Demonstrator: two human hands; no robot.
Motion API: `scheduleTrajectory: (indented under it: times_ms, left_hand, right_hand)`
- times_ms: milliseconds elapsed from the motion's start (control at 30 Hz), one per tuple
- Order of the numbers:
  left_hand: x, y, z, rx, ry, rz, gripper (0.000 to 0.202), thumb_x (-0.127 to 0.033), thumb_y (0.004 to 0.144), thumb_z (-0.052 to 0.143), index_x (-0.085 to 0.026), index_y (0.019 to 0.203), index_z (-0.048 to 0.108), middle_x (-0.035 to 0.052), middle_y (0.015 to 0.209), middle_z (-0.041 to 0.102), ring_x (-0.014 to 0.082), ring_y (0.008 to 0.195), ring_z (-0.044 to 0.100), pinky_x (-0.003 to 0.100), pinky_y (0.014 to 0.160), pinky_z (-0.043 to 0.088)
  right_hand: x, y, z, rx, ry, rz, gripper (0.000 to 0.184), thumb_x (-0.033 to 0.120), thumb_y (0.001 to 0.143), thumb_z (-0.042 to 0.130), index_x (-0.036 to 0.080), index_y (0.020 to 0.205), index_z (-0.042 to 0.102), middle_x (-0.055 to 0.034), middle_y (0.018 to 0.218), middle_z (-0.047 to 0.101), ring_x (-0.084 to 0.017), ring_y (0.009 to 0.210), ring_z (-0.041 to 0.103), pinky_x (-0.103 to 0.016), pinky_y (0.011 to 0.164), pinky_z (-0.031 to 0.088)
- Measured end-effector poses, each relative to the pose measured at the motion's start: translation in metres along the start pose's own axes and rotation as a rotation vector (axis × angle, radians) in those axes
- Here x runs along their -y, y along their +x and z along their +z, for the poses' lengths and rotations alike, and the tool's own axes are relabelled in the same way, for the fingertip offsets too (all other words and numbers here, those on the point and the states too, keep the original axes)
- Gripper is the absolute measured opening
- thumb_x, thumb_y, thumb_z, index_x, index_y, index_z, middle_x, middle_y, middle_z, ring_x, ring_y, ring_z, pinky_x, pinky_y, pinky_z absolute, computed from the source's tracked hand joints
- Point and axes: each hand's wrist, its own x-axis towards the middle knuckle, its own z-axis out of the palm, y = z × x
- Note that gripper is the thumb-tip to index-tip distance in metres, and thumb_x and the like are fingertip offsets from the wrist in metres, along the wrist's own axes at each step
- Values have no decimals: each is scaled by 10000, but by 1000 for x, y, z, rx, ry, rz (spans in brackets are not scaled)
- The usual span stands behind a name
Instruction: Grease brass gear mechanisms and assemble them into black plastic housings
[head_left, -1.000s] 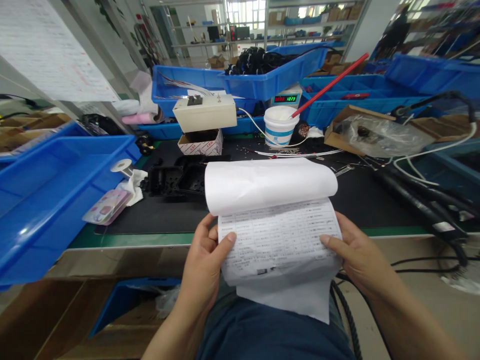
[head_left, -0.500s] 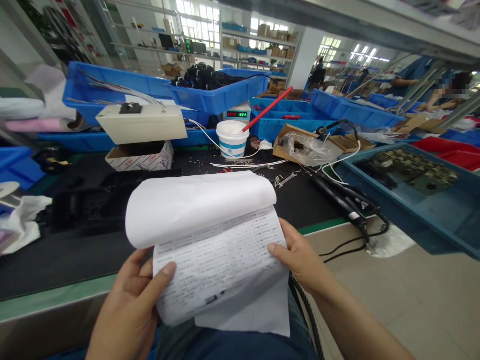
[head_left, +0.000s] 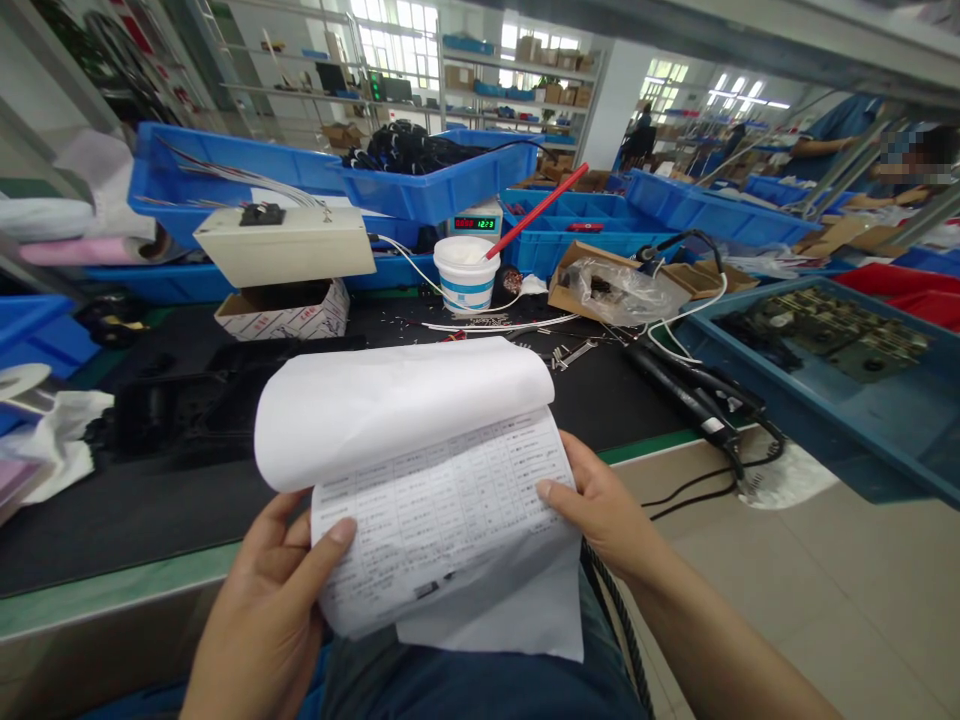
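Note:
Several printed paper sheets (head_left: 450, 510) are between my two hands, above my lap and the bench's front edge. Their upper part curls over toward me, and a printed table shows on the page below; its text is too blurred to read. My left hand (head_left: 277, 580) grips the left edge, thumb on top and fingers behind. On the right edge, my right hand (head_left: 600, 500) pinches the sheets the same way. A lower sheet hangs down toward my legs. Behind the paper, black plastic housings (head_left: 180, 405) lie on the dark bench mat (head_left: 45, 530).
A white bucket (head_left: 466, 275) holds a red-handled tool (head_left: 536, 212). Loose screws and a wrench (head_left: 574, 355) lie nearby. Black corded tools (head_left: 682, 400) rest at the right beside a blue bin (head_left: 847, 440) of metal parts. Blue trays (head_left: 442, 195) line the back. A person (head_left: 832, 140) is far right.
The view has shifted very slightly. Both hands keep their hold on the sheets, which stay in nearly the same position.

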Motion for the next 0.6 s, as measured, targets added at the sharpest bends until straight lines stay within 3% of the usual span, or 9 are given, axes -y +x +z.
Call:
scheduleTrajectory:
  times_ms: [167,433,600]
  left_hand:
    - [1,0,0,5,-13,4,549,-227,677,730,-316,1176,516,-22,1005,686,192,981,618,189,690,538]
    - [3,2,1,11,7,76,610,-298,644,750,-299,1202,506,-1,1035,650,227,986,592,304,781,514]
    - [-1,11,-19,-195,-50,318,332,-341,733,682,-335,1052,591,-69,1064,583,112,1069,489,198,836,400]
  right_hand:
    - [2,-1,1,6,-18,-2,402,217,807,566,245,1201,490,-47,1192,603,-229,1116,540,-388,950,406]
    - [-3,0,0,6,-18,-22,400,201,810,556,245,1200,483,-49,1215,588,-233,1147,521,-395,962,396]
    - [-4,2,1,4,12,8,405,229,799,574,232,1194,481,-55,1191,598,-236,1104,546,-399,946,404]
